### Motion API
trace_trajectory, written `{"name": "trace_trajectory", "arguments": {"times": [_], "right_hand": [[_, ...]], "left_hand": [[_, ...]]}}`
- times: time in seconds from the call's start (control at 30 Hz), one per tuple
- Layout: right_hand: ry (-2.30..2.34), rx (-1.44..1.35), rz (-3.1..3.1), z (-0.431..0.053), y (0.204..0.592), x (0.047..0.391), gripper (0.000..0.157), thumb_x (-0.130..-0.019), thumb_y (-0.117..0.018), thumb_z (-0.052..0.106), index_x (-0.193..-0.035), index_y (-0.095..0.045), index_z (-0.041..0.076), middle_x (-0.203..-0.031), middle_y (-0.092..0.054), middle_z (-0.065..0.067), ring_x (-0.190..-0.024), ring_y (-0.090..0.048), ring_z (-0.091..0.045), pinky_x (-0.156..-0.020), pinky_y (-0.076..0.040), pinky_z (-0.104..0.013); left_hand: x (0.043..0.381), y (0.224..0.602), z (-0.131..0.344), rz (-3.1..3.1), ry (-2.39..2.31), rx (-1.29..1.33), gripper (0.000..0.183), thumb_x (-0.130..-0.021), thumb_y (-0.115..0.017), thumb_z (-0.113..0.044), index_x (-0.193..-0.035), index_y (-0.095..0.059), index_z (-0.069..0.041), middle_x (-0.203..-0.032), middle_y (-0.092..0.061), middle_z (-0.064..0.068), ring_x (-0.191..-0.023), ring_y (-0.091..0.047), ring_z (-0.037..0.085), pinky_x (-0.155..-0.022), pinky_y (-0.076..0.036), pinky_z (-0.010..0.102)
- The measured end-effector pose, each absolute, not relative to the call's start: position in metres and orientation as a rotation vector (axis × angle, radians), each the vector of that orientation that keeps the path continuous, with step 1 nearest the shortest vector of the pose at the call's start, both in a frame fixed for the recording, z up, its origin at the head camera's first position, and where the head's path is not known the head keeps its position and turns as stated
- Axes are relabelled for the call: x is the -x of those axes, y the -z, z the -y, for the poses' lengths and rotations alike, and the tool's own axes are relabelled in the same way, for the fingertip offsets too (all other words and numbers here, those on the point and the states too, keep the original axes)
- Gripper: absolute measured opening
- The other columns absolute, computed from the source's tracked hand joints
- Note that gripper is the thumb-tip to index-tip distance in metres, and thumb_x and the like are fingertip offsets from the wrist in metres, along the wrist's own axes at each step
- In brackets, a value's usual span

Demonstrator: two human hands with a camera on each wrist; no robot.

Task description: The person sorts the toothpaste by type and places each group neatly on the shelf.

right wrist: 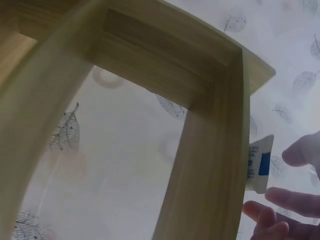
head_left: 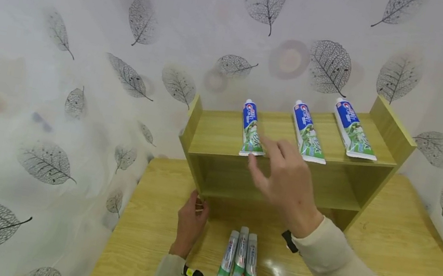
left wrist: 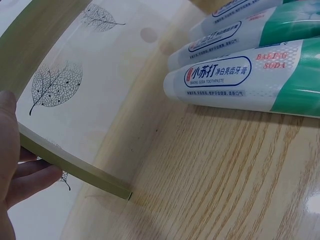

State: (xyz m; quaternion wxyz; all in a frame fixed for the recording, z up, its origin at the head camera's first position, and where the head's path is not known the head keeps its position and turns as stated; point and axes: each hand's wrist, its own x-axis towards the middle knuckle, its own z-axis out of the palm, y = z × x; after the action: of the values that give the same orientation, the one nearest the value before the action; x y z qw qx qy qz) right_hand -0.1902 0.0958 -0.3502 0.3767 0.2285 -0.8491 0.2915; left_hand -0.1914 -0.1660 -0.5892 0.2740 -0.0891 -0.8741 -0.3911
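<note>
A small wooden shelf stands on the table, with three blue, white and green toothpaste tubes lying apart on its upper board. My right hand is over the front edge beside the left toothpaste tube, fingers spread and nothing held. In the right wrist view the crimped end of a toothpaste tube juts past the board, close to the fingertips. My left hand grips the shelf's left side panel low down, thumb on one face and fingers on the other. The middle tube and right tube lie farther right.
Three silver and green baking soda toothpaste tubes lie side by side on the wooden table, in front of the shelf. Raised side panels bound the upper board. A leaf-patterned covering hangs behind and at both sides.
</note>
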Motion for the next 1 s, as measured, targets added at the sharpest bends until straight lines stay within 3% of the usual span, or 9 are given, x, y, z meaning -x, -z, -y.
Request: {"name": "trace_trajectory", "arguments": {"times": [0.17, 0.4, 1.0], "right_hand": [[-0.719, -0.619, 2.103, -0.101, 0.370, 0.174, 0.044, -0.091, -0.083, 0.014, -0.129, -0.072, -0.004, -0.102, -0.076, -0.021, -0.087, -0.073, -0.034, -0.070, -0.068, -0.043], [-0.734, -0.629, 2.113, -0.104, 0.393, 0.159, 0.039, -0.090, -0.080, 0.014, -0.125, -0.074, -0.003, -0.099, -0.077, -0.018, -0.082, -0.071, -0.029, -0.062, -0.065, -0.038], [-0.746, -0.557, 2.292, -0.097, 0.464, 0.150, 0.034, -0.086, -0.086, 0.012, -0.115, -0.075, -0.002, -0.099, -0.077, -0.014, -0.085, -0.070, -0.025, -0.066, -0.066, -0.034]], "left_hand": [[0.191, 0.590, 0.167, 2.355, 1.060, 0.233, 0.029, -0.101, -0.070, -0.001, -0.129, -0.063, -0.001, -0.090, -0.075, 0.014, -0.081, -0.081, 0.028, -0.064, -0.069, 0.030], [0.189, 0.588, 0.166, 2.374, 1.078, 0.209, 0.028, -0.102, -0.069, -0.002, -0.129, -0.062, -0.003, -0.091, -0.076, 0.013, -0.082, -0.081, 0.028, -0.065, -0.069, 0.030], [0.190, 0.587, 0.166, 2.346, 1.060, 0.242, 0.028, -0.100, -0.071, 0.001, -0.127, -0.063, -0.002, -0.089, -0.074, 0.012, -0.079, -0.081, 0.027, -0.062, -0.068, 0.028]]}}
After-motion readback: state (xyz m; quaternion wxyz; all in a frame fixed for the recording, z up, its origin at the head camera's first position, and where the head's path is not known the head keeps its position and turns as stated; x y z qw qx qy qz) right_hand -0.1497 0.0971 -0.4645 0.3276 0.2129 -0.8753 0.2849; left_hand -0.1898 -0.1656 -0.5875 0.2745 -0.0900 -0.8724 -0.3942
